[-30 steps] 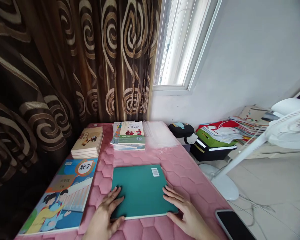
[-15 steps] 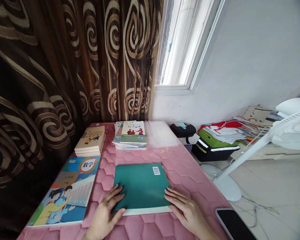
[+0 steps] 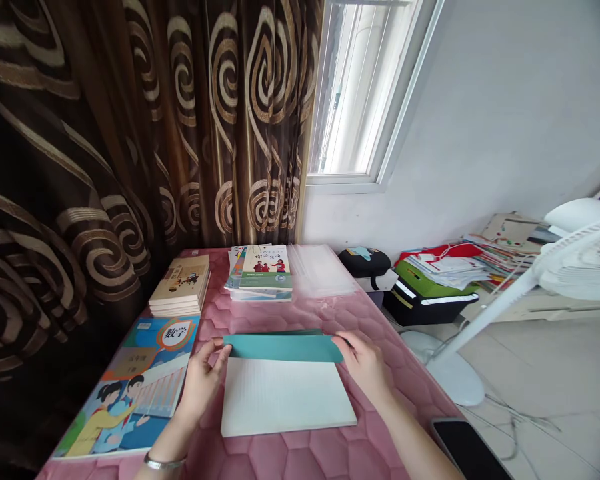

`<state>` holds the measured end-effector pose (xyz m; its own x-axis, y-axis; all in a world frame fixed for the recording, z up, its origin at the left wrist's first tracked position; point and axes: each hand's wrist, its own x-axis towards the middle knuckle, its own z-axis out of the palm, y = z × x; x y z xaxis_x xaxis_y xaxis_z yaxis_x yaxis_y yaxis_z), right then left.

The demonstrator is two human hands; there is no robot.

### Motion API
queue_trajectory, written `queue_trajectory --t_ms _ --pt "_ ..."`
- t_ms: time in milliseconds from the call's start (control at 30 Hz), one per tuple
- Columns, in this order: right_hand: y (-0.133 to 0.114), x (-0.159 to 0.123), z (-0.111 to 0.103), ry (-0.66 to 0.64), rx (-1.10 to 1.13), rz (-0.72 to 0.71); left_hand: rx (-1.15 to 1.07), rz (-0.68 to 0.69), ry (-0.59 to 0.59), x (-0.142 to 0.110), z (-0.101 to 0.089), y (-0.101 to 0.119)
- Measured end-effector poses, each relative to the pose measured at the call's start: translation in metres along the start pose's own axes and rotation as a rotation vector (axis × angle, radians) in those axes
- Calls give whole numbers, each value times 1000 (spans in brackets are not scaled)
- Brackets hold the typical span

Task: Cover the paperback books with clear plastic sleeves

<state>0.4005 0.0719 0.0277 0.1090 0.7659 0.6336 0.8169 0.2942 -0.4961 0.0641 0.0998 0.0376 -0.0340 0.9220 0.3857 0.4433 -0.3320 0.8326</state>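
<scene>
A book with a green cover lies on the pink quilted surface, its pale page (image 3: 287, 400) facing up. The green cover (image 3: 285, 348) stands raised along the far side, partly lifted off the pages. My left hand (image 3: 207, 370) is closed in a pinch on the cover's left end. At the cover's right end, my right hand (image 3: 367, 363) pinches the edge between thumb and fingers. A maths textbook (image 3: 130, 387) with a blue illustrated cover lies to the left of my left hand.
Small tan books (image 3: 183, 283) are stacked at the back left, near the curtain (image 3: 220, 133). Several booklets (image 3: 265, 270) and clear plastic sleeves (image 3: 320, 270) lie at the back. A phone (image 3: 467, 450) rests at front right; a white fan (image 3: 495, 313) stands beyond the edge.
Both hands have moved away from me, from resting flat on the closed book to pinching its cover. The green cover has swung up, exposing the pale page.
</scene>
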Motion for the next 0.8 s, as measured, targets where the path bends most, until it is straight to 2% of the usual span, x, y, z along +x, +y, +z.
queue_trajectory --t_ms 133,267,400,500,633,800 --pt "-1 30 22 80 -26 89 -37 -48 12 19 20 -11" --pt "-24 36 42 189 -206 -13 38 -99 95 24 35 -24" --pt "-67 20 58 13 -314 -248 69 -168 103 24 39 -30" --pt "-90 11 71 -98 -342 -316 74 -195 77 26 40 -32" --pt "-95 8 89 -243 -314 -402 86 -223 54 30 42 -35" --pt "-88 3 103 -290 -316 -388 77 -244 -1 35 43 -40"
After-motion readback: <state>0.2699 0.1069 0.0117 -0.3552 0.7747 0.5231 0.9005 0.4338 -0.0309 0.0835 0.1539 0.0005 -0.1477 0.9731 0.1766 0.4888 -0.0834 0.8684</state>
